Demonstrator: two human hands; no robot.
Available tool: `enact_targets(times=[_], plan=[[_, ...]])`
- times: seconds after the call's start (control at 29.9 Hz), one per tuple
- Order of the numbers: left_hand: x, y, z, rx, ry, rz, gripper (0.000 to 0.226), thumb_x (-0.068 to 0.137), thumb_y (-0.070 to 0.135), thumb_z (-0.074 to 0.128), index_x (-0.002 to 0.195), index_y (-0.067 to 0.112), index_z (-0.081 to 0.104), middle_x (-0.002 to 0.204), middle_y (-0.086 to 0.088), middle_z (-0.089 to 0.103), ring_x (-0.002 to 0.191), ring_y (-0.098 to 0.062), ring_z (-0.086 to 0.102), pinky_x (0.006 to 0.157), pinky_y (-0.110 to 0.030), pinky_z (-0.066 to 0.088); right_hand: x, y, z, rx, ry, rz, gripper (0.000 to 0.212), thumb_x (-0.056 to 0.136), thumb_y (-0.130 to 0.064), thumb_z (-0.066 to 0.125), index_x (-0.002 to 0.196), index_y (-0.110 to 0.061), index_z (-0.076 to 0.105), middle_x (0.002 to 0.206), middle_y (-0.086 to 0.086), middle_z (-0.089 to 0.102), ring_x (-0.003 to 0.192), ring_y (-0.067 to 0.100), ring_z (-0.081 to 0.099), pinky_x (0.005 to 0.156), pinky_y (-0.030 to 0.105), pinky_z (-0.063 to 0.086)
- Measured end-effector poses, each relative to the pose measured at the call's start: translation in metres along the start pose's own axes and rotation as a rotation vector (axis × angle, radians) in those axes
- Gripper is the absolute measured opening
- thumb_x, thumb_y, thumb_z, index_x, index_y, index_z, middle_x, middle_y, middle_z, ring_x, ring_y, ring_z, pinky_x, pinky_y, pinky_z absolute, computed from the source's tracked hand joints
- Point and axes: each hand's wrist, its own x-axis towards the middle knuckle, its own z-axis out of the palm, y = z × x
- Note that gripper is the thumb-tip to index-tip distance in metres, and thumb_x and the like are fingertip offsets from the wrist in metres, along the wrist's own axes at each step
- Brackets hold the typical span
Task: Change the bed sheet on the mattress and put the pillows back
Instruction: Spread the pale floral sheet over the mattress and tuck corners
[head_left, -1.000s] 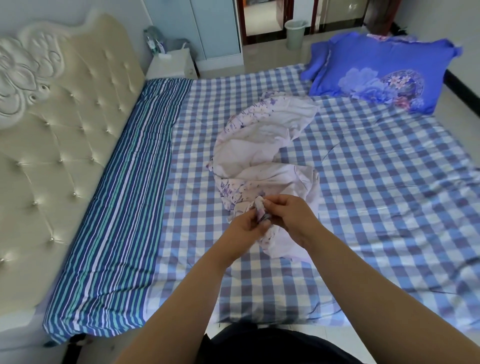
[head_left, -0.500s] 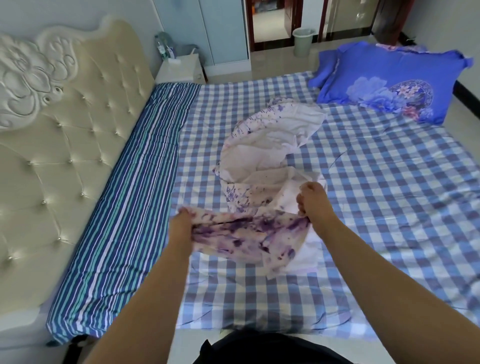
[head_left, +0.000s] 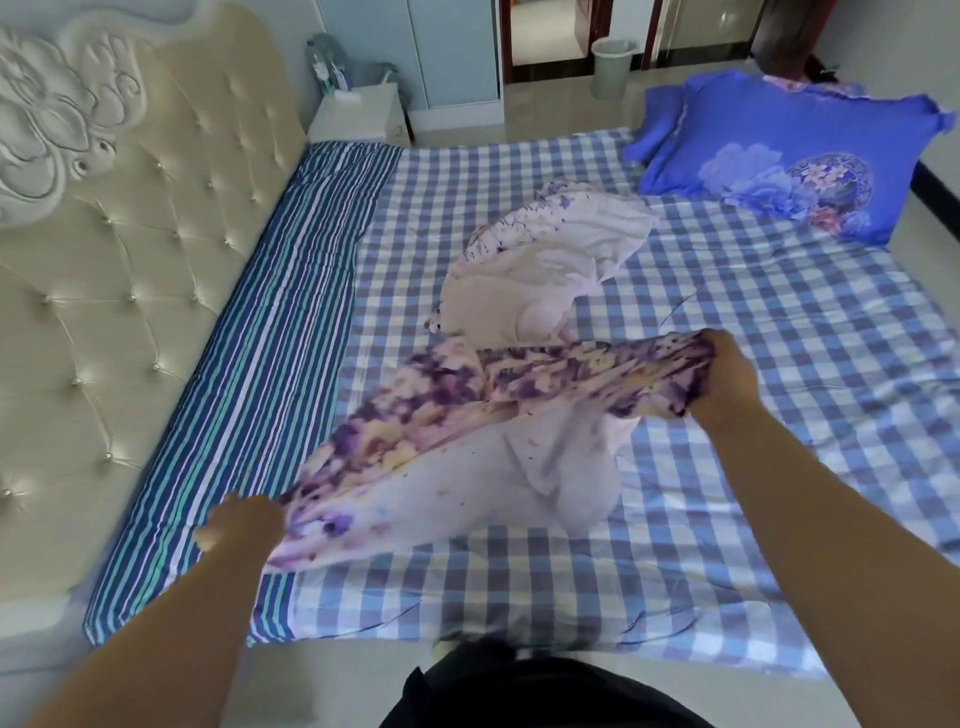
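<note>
Soft, even daylight fills the room, brightest on the glossy floor (head_left: 550, 111) at the upper middle. Shadows are faint. The wide lens bows the headboard (head_left: 130, 249) at the left edge. The left hand (head_left: 241, 527) is motion-blurred.

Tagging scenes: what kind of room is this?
A home bedroom, most likely: a bed with a tufted headboard, a checked sheet, a blue floral pillow and a bedside cabinet.

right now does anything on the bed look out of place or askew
Yes. The blue floral pillow lies at the far corner, away from the headboard. The checked sheet stops short of the head end, leaving a striped layer exposed. The purple floral sheet is bunched mid-bed.
</note>
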Motion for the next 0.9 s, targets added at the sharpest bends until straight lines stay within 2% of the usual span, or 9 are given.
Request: enact_targets(times=[0.1, 0.27, 0.4, 0.57, 0.67, 0.74, 0.8, 0.84, 0.9], plan=[[0.002, -0.003, 0.023, -0.007, -0.078, -0.041, 0.065, 0.091, 0.051, 0.047, 0.144, 0.014, 0.034, 0.15, -0.009, 0.028, 0.136, -0.032, 0.032, 0.107, -0.048, 0.033, -0.015, -0.014, 0.004, 0.161, -0.023, 0.026, 0.031, 0.086, -0.017, 0.052, 0.058, -0.017, 0.04, 0.046, -0.002, 0.042, 0.04, 0.015, 0.039, 0.046, 0.023, 0.034], [-0.027, 0.114, 0.015, -0.211, -0.034, 0.538, 0.113, 0.075, 0.068, 0.061, 0.152, 0.02, -0.007, 0.16, -0.004, -0.009, 0.147, -0.03, 0.004, 0.117, -0.051, 0.016, -0.068, -0.028, 0.059, -0.065, -0.417, 0.03, 0.036, 0.088, -0.021, 0.052, 0.052, -0.018, 0.049, 0.052, 0.002, 0.049, 0.039, 0.016, 0.041, 0.05, 0.024, 0.035], [-0.076, 0.2, -0.018, -0.549, 0.105, 0.851, 0.108, 0.074, 0.054, 0.072, 0.153, 0.02, 0.008, 0.16, 0.0, 0.01, 0.146, -0.019, 0.016, 0.116, -0.039, 0.023, -0.099, -0.045, 0.065, 0.038, -0.622, 0.036, 0.022, 0.093, -0.02, 0.049, 0.076, -0.01, 0.058, 0.057, 0.004, 0.058, 0.045, 0.015, 0.055, 0.05, 0.021, 0.046], [-0.061, 0.249, -0.002, -0.833, -0.04, 0.809, 0.122, 0.047, 0.075, 0.069, 0.148, 0.027, 0.02, 0.15, 0.001, 0.036, 0.134, -0.024, 0.039, 0.105, -0.049, 0.039, -0.12, -0.071, 0.041, 0.359, -0.742, 0.092, 0.025, 0.095, -0.021, 0.042, 0.071, -0.015, 0.047, 0.053, 0.0, 0.051, 0.04, 0.015, 0.048, 0.046, 0.022, 0.046], [-0.081, 0.263, -0.023, -0.938, 0.023, 0.845, 0.085, 0.066, 0.051, 0.066, 0.141, 0.02, 0.04, 0.143, -0.007, 0.046, 0.131, -0.028, 0.043, 0.102, -0.048, 0.041, -0.118, -0.077, 0.025, 0.454, -0.811, 0.101, 0.028, 0.086, -0.021, 0.045, 0.059, -0.019, 0.042, 0.052, -0.003, 0.043, 0.037, 0.011, 0.037, 0.042, 0.02, 0.039], [-0.1, 0.269, -0.046, -1.065, 0.062, 0.795, 0.043, 0.082, 0.021, 0.058, 0.123, 0.009, 0.058, 0.123, -0.014, 0.062, 0.115, -0.033, 0.057, 0.088, -0.042, 0.049, -0.108, -0.078, 0.013, 0.473, -0.764, 0.076, 0.029, 0.081, -0.02, 0.047, 0.054, -0.019, 0.037, 0.05, -0.004, 0.037, 0.037, 0.01, 0.031, 0.041, 0.018, 0.032], [-0.103, 0.268, -0.06, -1.121, 0.031, 0.682, 0.026, 0.089, 0.007, 0.049, 0.111, 0.0, 0.062, 0.106, -0.019, 0.066, 0.1, -0.035, 0.062, 0.072, -0.037, 0.047, -0.094, -0.081, 0.0, 0.412, -0.604, 0.015, 0.031, 0.077, -0.018, 0.054, 0.053, -0.021, 0.034, 0.048, -0.005, 0.033, 0.04, 0.01, 0.029, 0.044, 0.02, 0.024], [-0.105, 0.268, -0.065, -1.095, 0.031, 0.662, 0.024, 0.091, 0.006, 0.047, 0.108, -0.003, 0.061, 0.103, -0.021, 0.065, 0.096, -0.036, 0.062, 0.068, -0.035, 0.043, -0.085, -0.083, -0.013, 0.202, -0.438, -0.117, 0.031, 0.077, -0.021, 0.056, 0.055, -0.021, 0.036, 0.051, -0.004, 0.034, 0.044, 0.012, 0.032, 0.047, 0.024, 0.024], [-0.106, 0.271, -0.074, -0.902, 0.064, 0.722, 0.023, 0.093, 0.006, 0.044, 0.106, -0.005, 0.06, 0.103, -0.023, 0.064, 0.097, -0.037, 0.061, 0.067, -0.032, 0.038, -0.064, -0.082, -0.04, -0.626, -0.081, -0.35, 0.028, 0.083, -0.042, 0.062, 0.074, -0.019, 0.047, 0.069, -0.002, 0.046, 0.063, 0.018, 0.044, 0.058, 0.031, 0.033]])
